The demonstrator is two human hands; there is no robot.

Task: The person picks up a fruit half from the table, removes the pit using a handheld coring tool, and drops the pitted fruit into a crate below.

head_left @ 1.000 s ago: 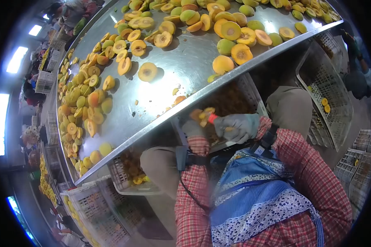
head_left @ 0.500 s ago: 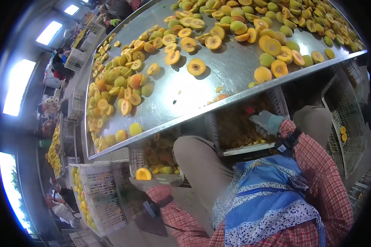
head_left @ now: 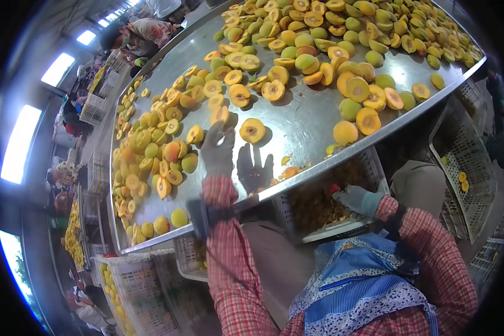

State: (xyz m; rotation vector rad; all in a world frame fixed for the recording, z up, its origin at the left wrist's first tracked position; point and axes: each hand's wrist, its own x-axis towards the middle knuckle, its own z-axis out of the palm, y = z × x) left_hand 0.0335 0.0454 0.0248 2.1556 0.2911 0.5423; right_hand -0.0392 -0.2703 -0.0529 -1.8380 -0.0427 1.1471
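My left hand (head_left: 217,150), in a grey glove, reaches over the metal table (head_left: 207,185). Its fingers are apart, and their tips come close to a halved yellow peach (head_left: 219,115). A shadow of spread fingers falls beside it. Another peach half (head_left: 252,130) lies cut face up just to the right. Below the table edge, my right hand (head_left: 359,200), gloved as well, is closed around a small tool with a red end (head_left: 335,189); the rest of it is hidden. Under that hand is a crate (head_left: 341,228) of brownish pits and scraps.
Peach halves (head_left: 375,22) are heaped across the far side, with another pile (head_left: 157,131) at the left. Crates stand below: a full one (head_left: 134,280) at left, another (head_left: 467,145) at right. A co-worker (head_left: 145,36) bends near the table's far left corner.
My left hand has risen from beside the lower left crate to over the table. The peach half it held is gone from it. My right hand stays over its crate.
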